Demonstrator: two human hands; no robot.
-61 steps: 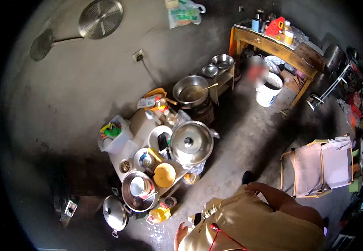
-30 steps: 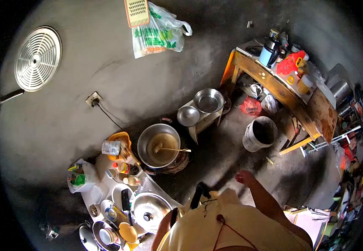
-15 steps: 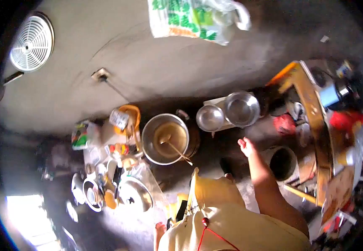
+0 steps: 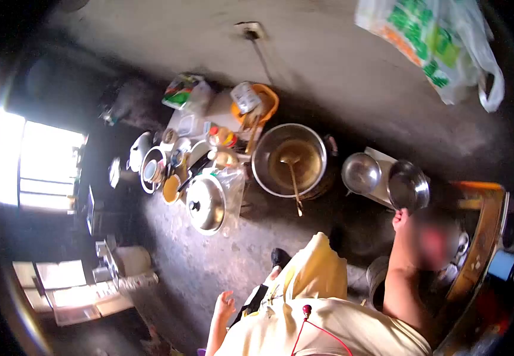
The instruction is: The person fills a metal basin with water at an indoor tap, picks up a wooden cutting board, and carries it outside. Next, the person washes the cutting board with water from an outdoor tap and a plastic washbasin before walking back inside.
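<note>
My right hand (image 4: 400,219) reaches forward with its fingers closed at the near rim of a large metal basin (image 4: 408,188). The basin looks dark inside and is at the right end of a pale board (image 4: 381,160). A smaller metal bowl (image 4: 361,173) sits beside it to the left. Low at my left side, my left hand (image 4: 224,305) is open, its fingers apart and holding nothing. In front of me stands a big metal pot (image 4: 258,160) with brownish liquid and a ladle (image 4: 292,172) leaning in it.
To the left, a low table holds an orange basket (image 4: 273,107), bottles, bowls and a domed metal lid (image 4: 205,204). A wooden frame (image 4: 476,249) stands at the right. A plastic bag (image 4: 432,44) hangs on the wall. A bucket (image 4: 377,279) is near my right arm.
My view has turned left, so things appear further right and the window shows. My right hand has moved from open space to the large basin's rim. More of my left hand shows.
</note>
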